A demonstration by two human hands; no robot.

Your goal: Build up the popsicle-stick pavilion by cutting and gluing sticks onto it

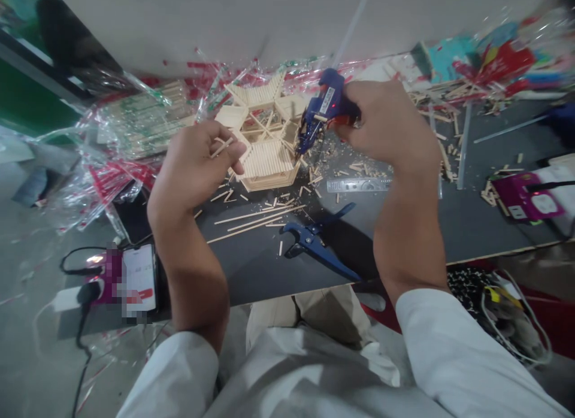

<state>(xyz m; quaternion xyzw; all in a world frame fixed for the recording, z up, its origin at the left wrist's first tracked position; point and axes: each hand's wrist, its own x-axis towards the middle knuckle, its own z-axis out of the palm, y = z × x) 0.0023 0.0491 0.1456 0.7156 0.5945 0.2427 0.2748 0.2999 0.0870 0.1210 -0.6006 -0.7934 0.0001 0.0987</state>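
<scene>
My right hand (381, 127) is closed round a blue hot glue gun (326, 106), its nozzle pointing down-left toward a small wooden stick model (265, 136) of a roofed building on the dark board. My left hand (197, 163) is curled, pinching a short wooden stick (221, 147) just left of the model. Both hands hover above the board, close to the model's front edge.
Blue cutters (318, 241) lie open near the board's front edge, beside long thin sticks (256, 217) and scattered offcuts. A clear ruler (359, 184) lies right of the model. A phone (139, 277) sits at left, crinkled plastic wrap (121, 130) behind, a purple device (523, 196) at right.
</scene>
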